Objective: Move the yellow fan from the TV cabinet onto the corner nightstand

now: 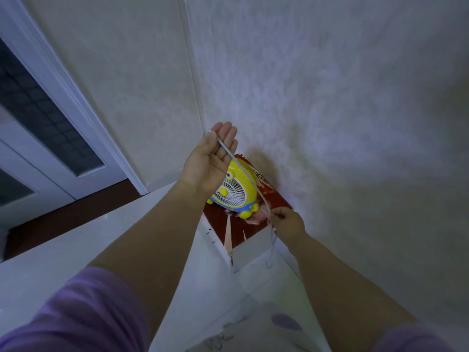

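The yellow fan, with a white grille and blue trim, stands upright on the corner nightstand, whose top is covered by a red sheet. Its white cord stretches taut between my hands. My left hand is raised above the fan, palm toward me, pinching the cord's upper part between thumb and fingers. My right hand is lower, at the nightstand's right side, closed on the cord. The cord's loose end dangles below that hand.
Two papered walls meet in the corner behind the nightstand. A white door with a dark glass panel stands at left, with dark floor in front of it. A pale surface runs up to the nightstand from the left.
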A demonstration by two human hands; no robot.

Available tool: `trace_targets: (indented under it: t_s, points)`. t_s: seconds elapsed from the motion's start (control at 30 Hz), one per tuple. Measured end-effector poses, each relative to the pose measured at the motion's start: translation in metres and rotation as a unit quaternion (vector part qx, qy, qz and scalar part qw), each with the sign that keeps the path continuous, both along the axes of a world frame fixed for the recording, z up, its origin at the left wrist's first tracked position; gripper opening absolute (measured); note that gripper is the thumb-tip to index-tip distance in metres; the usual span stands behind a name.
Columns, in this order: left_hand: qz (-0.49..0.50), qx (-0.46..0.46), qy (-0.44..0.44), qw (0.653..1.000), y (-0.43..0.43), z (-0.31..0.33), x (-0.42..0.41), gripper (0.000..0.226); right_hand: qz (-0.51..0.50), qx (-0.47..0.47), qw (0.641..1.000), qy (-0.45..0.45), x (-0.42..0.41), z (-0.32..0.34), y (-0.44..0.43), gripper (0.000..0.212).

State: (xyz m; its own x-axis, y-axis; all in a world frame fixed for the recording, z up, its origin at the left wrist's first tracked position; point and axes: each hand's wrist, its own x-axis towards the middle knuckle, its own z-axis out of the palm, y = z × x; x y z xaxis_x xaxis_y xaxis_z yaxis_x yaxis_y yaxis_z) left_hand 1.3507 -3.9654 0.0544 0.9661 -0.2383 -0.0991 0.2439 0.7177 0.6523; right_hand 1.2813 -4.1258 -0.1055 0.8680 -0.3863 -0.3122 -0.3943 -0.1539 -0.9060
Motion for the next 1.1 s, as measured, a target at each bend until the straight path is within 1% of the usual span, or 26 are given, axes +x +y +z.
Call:
trace_targets:
  t_s: [0.07, 0.13, 0.17, 0.23, 0.33, 0.57, 0.83, 0.9, 0.97, 1.03, 1.1]
  points:
    - [-0.011, 0.003, -0.001, 1.000, -0.012, 0.002, -0.010, 0.029, 0.003, -0.015, 1.000, 0.014, -0.012, 0.000, -0.011, 0.013]
    - [-0.022, 0.005, -0.003, 1.000, -0.024, 0.005, -0.020, 0.029, 0.011, -0.025, 0.999, 0.022, -0.022, 0.002, -0.023, 0.005]
    - [-0.024, 0.004, -0.003, 1.000, -0.029, 0.006, -0.023, 0.031, 0.014, -0.024, 0.999, 0.024, -0.026, 0.004, -0.028, 0.006]
    - [-0.026, 0.002, -0.004, 1.000, -0.042, 0.006, -0.029, 0.032, 0.009, -0.012, 1.000, 0.027, -0.035, 0.010, -0.039, 0.021]
    - [-0.029, -0.008, -0.003, 1.000, -0.063, 0.007, -0.040, 0.029, 0.014, -0.006, 0.999, 0.037, -0.049, 0.018, -0.058, 0.024]
    - [-0.021, -0.027, 0.015, 0.999, -0.118, 0.001, -0.079, 0.026, 0.098, -0.070, 0.991, 0.063, -0.088, 0.024, -0.117, 0.031]
    - [0.003, -0.015, 0.012, 1.000, -0.156, -0.005, -0.136, 0.026, 0.159, -0.086, 0.980, 0.086, -0.134, 0.019, -0.160, 0.029]
    - [0.007, -0.010, 0.013, 1.000, -0.162, -0.006, -0.149, 0.026, 0.178, -0.079, 0.976, 0.098, -0.144, 0.018, -0.166, 0.022]
    - [0.009, 0.007, 0.017, 1.000, -0.166, -0.008, -0.162, 0.026, 0.197, -0.072, 0.973, 0.100, -0.153, 0.017, -0.170, 0.007]
    - [0.002, 0.026, 0.018, 1.000, -0.167, -0.012, -0.174, 0.026, 0.186, -0.066, 0.976, 0.095, -0.158, 0.018, -0.173, 0.012]
    - [-0.010, 0.036, 0.016, 0.999, -0.166, -0.016, -0.183, 0.026, 0.144, -0.016, 0.986, 0.087, -0.162, 0.025, -0.171, 0.014]
